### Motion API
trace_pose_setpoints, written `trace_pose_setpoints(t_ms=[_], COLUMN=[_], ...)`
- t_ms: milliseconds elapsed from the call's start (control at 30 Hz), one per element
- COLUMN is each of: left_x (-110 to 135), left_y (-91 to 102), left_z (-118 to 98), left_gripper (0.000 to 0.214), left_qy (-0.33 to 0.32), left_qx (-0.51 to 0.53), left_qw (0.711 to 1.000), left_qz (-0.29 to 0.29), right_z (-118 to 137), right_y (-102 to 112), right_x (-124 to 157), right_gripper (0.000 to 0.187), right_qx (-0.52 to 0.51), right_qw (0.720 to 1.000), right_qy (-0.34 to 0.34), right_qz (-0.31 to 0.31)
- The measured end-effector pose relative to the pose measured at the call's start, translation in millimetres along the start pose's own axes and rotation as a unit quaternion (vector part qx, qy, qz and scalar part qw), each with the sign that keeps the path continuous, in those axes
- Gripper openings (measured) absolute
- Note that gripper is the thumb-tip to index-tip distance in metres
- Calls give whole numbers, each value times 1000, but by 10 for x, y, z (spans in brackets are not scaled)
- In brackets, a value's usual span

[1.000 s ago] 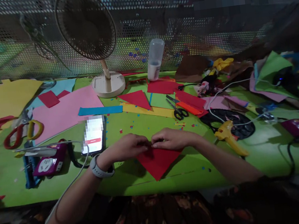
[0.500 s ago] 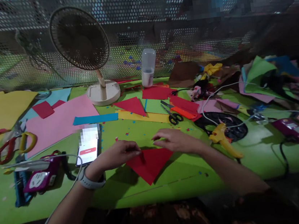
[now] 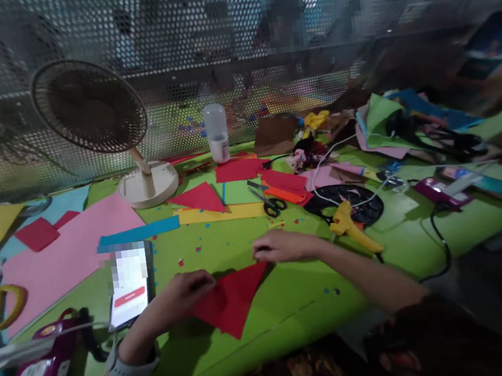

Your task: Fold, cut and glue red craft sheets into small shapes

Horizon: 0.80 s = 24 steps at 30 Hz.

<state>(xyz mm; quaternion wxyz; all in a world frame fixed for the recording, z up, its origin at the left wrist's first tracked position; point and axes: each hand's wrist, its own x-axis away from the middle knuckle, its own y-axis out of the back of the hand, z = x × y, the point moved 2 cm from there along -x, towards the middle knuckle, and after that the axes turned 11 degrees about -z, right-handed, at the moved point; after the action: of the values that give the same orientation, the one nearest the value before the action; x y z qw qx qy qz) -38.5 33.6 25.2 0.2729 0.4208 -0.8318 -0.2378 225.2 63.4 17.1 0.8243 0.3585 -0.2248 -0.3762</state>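
Observation:
A red paper triangle (image 3: pixel 230 300) lies folded on the green table (image 3: pixel 293 305), point toward me. My left hand (image 3: pixel 184 291), with a grey watch on the wrist, presses its curled fingers on the triangle's left corner. My right hand (image 3: pixel 281 246) pinches the triangle's right corner with its fingers together. Both hands rest on the table, apart from each other along the fold's top edge.
A phone (image 3: pixel 129 282) lies left of my left hand. Black scissors (image 3: pixel 267 201), a yellow glue gun (image 3: pixel 352 230) and cables sit behind my right hand. A desk fan (image 3: pixel 101 127), a white bottle (image 3: pixel 217 132), coloured paper sheets and a mesh wall stand at the back.
My hands, together at the middle of the triangle's top edge, have slid apart to its two corners. The camera has turned right and tilted, shifting everything left.

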Motion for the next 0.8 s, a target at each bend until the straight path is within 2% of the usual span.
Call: trace_pose_setpoints(t_ms=[100, 133, 167, 200, 267, 300, 367, 533, 800], left_x=[4, -11, -31, -56, -105, -122, -134, -73, -61], left_y=[5, -15, -44, -78, -146, -173, -195, -135, -145], left_z=[68, 75, 80, 83, 100, 113, 144, 204, 232], left_gripper=[34, 34, 34, 34, 35, 36, 38, 41, 39], left_qy=[3, -10, -21, -27, -18, -8, 13, 46, 55], left_qx=[45, 54, 61, 68, 81, 90, 113, 169, 216], left_qw=[999, 998, 998, 997, 996, 995, 992, 983, 974], left_qz=[8, 15, 20, 25, 36, 44, 55, 63, 47], right_z=[-120, -102, -58, 2, 123, 158, 169, 59, 30], right_y=[177, 173, 127, 49, -166, -257, -367, -352, -336], right_x=[58, 47, 16, -30, -122, -155, -190, -157, -148], right_gripper=[21, 23, 25, 27, 29, 29, 28, 27, 27], right_qx=[8, -14, -43, -68, -107, -123, -162, -265, -302], right_qw=[983, 976, 978, 984, 994, 990, 979, 954, 944], right_qy=[-102, -104, -85, -51, 22, 39, 41, 10, -8], right_qz=[-152, -188, -188, -157, -4, 54, 115, 142, 134])
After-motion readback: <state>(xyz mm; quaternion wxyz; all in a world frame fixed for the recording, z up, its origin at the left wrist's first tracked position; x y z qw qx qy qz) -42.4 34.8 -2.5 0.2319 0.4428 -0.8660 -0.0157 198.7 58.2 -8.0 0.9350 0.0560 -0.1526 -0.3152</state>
